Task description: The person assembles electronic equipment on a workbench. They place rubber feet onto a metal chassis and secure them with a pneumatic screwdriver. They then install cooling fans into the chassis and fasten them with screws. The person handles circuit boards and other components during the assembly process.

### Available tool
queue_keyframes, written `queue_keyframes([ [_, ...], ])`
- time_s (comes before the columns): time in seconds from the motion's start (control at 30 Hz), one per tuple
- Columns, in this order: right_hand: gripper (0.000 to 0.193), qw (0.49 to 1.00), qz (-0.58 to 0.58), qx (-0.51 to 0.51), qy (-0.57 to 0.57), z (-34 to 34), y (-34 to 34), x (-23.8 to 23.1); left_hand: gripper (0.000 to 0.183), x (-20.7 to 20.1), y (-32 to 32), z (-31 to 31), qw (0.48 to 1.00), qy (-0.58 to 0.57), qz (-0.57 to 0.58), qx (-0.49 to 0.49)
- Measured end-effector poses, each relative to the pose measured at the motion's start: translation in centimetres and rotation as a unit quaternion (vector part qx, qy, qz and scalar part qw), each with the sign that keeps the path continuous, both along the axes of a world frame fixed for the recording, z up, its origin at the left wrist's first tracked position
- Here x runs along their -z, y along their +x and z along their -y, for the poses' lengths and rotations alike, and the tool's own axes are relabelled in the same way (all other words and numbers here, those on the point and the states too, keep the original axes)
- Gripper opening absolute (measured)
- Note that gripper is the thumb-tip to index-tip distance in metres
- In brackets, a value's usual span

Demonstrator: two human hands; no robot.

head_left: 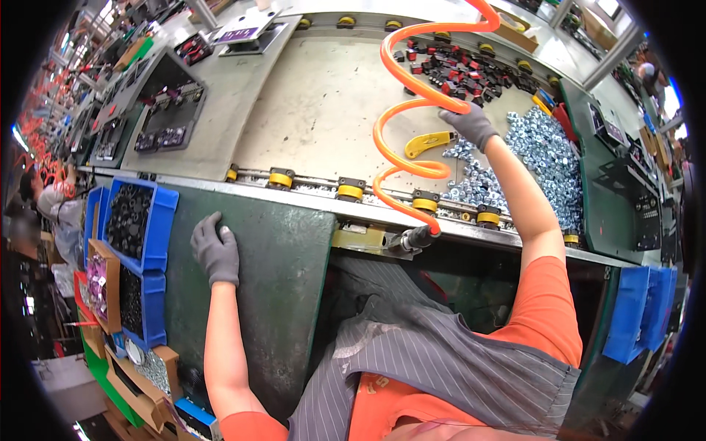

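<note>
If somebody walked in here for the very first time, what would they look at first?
Probably the bright orange coiled hose, which loops down the middle of the picture. Next might come the big heap of shiny silvery metal pieces on the right, with a jumble of red and black parts just beyond it. The grey-gloved right hand stands out too, near the hose and a yellow-handled tool.

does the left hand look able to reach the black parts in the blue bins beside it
Probably yes: the left hand looks empty, the blue bins are open-topped, and only green tabletop shows between.
</note>
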State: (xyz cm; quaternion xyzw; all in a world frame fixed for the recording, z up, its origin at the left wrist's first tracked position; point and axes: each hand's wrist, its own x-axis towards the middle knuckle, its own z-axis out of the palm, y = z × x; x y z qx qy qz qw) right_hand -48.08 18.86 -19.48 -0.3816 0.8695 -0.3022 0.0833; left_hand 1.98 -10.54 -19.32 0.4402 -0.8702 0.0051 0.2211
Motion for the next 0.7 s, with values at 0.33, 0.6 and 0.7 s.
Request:
queue_keyframes([
  [0.33,0.065,0.962,-0.201,0.036,0.179,9.1,0.1,1.8,0.031,-0.9,-0.4,-0.7,1.0,0.009,-0.009,-0.003],
  [0.6,0.043,0.969,-0.066,0.053,0.233,10.1,-2.0,1.8,0.03,-0.3,-0.1,-0.4,1.0,0.014,-0.023,0.008],
  [0.7,0.037,0.988,-0.022,0.052,0.146,7.7,-2.4,3.7,0.029,-0.7,0.0,-0.6,1.0,0.016,-0.02,0.003],
])
